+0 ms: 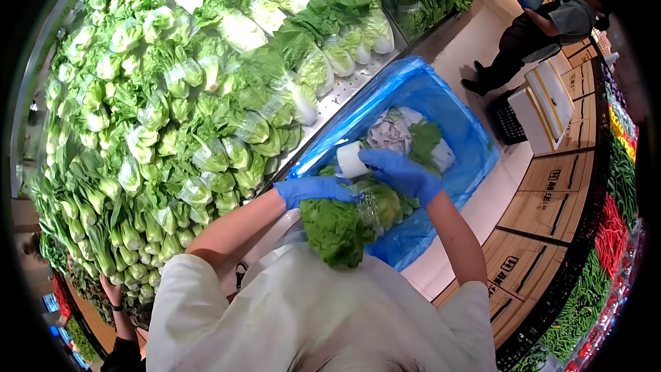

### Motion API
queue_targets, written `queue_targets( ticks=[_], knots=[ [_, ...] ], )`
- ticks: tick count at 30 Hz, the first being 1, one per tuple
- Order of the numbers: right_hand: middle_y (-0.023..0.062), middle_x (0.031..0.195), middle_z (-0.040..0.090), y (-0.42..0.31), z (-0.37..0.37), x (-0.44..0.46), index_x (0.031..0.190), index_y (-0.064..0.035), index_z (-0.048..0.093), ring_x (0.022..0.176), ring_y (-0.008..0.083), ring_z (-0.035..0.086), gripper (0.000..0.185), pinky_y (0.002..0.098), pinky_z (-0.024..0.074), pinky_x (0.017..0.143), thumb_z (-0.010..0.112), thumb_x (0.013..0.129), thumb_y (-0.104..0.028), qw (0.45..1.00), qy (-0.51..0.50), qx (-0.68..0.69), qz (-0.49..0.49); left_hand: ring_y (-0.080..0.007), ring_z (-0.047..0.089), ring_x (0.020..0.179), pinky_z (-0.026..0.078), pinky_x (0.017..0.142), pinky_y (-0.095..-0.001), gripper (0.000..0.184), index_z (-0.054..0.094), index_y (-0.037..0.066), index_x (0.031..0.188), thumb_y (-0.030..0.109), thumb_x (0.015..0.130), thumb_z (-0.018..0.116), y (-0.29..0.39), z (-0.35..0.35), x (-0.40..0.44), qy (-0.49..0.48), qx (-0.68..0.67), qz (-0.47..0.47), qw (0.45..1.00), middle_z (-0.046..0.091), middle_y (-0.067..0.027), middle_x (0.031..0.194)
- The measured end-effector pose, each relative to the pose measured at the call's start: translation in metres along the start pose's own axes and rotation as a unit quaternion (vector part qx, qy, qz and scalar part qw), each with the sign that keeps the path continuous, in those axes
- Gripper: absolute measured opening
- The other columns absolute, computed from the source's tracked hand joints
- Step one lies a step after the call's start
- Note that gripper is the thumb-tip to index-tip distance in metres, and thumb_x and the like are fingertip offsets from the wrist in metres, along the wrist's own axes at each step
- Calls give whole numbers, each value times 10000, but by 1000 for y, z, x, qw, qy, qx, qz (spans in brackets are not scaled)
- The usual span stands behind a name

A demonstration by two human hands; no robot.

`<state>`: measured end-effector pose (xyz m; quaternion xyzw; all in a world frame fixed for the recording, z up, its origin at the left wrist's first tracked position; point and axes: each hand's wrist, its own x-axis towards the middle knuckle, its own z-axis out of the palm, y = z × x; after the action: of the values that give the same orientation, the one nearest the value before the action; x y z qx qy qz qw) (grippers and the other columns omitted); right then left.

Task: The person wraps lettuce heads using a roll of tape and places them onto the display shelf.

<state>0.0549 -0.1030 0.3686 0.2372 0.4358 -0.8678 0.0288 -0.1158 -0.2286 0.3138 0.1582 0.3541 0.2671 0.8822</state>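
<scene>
My left hand (pixel 315 191), in a blue glove, is closed on a bunch of leafy green lettuce (pixel 335 229) in front of my chest. A band of clear film (pixel 377 207) goes round the middle of the lettuce. My right hand (pixel 405 173), gloved in blue too, grips a white roll (pixel 351 160) just above the lettuce. Both hands are over the near side of a bin lined with a blue plastic bag (pixel 475 155). Inside the bin lie crumpled pale material (pixel 391 131) and loose green leaves (pixel 425 141).
A sloping display of bok choy (pixel 138 234) and napa cabbages (pixel 241 27) fills the left. Cardboard boxes (pixel 544 196) line the right under chillies (pixel 611 234). A person (pixel 530 34) stands at upper right near a white foam box (pixel 544 110). Another person's hand (pixel 110 291) touches the display at lower left.
</scene>
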Motion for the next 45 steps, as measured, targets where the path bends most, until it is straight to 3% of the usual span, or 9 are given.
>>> queue_targets(
  ticks=[2,4,7,11,16,25,26,35,45],
  knots=[
    [68,1088,587,-11,7,2,1216,27,486,970,126,536,519,255,401,888,589,855,-330,996,-43,-66,-31,-109,533,1028,438,896,-245,395,470,10,1228,106,863,585,-2,0,0,47,115,102,987,555,-72,1143],
    [69,1076,588,-20,21,-3,1188,34,505,966,127,535,513,251,400,876,603,842,-331,987,-40,-142,-55,-127,578,960,458,877,-258,376,508,8,1204,154,866,583,3,-14,8,79,378,345,855,600,-82,1065],
    [56,963,613,-38,41,-26,1058,47,582,879,106,557,427,235,423,793,651,803,-289,981,-28,-179,-69,-164,594,958,480,861,-300,383,497,16,1214,187,879,571,12,-28,-10,52,-6,197,979,599,-94,1065],
    [24,781,621,-27,30,-47,961,14,627,683,59,562,321,228,453,620,706,747,-212,979,117,-162,-27,-168,597,951,486,844,-285,354,496,3,1201,151,883,547,33,10,-41,99,-150,223,958,593,-87,1092],
    [28,796,615,-22,36,-56,987,7,624,714,66,566,377,218,452,636,740,679,-177,942,183,-275,-63,-214,420,1222,371,1011,-346,675,213,29,1397,72,831,578,31,28,-53,36,-98,253,962,373,-121,1364],
    [1,811,585,-31,35,-62,979,9,613,737,66,542,387,222,450,642,756,661,-158,911,214,-327,-128,-220,331,1289,294,1059,-347,853,167,-15,1400,276,773,667,24,13,-67,-19,-93,300,949,322,-115,1402],
    [1,811,585,-30,34,-63,979,9,613,737,66,542,387,222,450,642,756,661,-158,912,213,-327,-127,-215,324,1293,278,1065,-345,764,170,10,1407,223,819,609,29,7,-64,-132,-188,294,928,308,-116,1410],
    [3,819,591,-29,35,-45,955,-5,625,739,69,542,328,234,450,659,741,684,-149,912,158,-359,-121,-200,404,1227,308,1032,-322,621,292,15,1360,226,856,588,45,48,-52,95,73,303,945,412,-104,1338],
    [27,870,584,-10,23,-37,949,-36,600,771,85,540,343,239,455,684,751,686,-195,938,249,-202,-133,-235,538,1090,460,922,-381,516,363,16,1311,193,864,550,13,31,-58,101,-194,246,944,498,-131,1237]
  ],
)
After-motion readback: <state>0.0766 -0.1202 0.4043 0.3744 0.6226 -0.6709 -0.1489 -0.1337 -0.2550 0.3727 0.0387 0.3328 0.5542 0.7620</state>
